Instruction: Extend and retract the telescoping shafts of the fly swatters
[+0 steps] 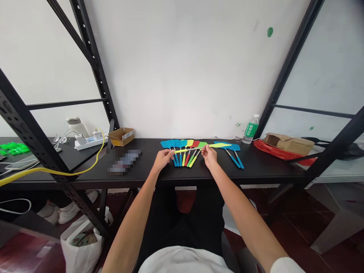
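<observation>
A yellow-green fly swatter [221,145] is held level above the black table, its head pointing right. My left hand [163,158] pinches the end of its yellow handle. My right hand [209,155] grips the thin metal shaft close to the head. Beneath it lies a row of several fly swatters [170,143], overlapping, with blue, yellow, red and green heads at the back and handles toward me. To the right of my right hand are two blue fly swatters [235,162], their heads partly hidden by the held one.
On the black table [153,174] stand a small open cardboard box [121,137] at left and a water bottle [251,129] at right. A blurred flat item [125,162] lies left of my hands. Metal shelf posts [99,72] frame both sides; a yellow cable [85,171] crosses the left one.
</observation>
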Available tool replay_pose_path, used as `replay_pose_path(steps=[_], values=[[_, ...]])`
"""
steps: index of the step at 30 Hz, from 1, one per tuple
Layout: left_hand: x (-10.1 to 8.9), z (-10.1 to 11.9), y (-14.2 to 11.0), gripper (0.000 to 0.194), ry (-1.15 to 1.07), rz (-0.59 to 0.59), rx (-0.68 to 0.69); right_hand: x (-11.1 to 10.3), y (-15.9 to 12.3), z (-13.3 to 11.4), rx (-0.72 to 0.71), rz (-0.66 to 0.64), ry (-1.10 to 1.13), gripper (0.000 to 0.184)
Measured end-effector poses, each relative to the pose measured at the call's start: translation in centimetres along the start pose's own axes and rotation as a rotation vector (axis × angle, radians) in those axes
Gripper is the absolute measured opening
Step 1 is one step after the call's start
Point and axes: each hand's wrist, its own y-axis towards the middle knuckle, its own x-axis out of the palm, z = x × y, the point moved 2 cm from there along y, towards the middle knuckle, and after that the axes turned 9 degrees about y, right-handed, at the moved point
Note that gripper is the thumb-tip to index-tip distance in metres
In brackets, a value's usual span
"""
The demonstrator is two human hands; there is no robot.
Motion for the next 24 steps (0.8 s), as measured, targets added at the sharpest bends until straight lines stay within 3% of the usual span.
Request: replay_pose_path(steps=[5, 18, 24], values=[[0.2, -0.4, 0.1, 0.056, 0.022, 0.004, -0.041, 0.0, 0.0, 0.1, 0.006, -0.004, 0.006, 0.029], [0.2, -1.4, 0.6, 0.036, -0.010, -0.041, 0.098, 0.1, 0.0, 0.2, -0.020, -0.020, -0.075, 0.027], [0.2, -1.0, 0.5, 0.038, 0.025, -0.028, 0.073, 0.3, -0.2, 0.2, -0.020, -0.039, -0.087, 0.029]])
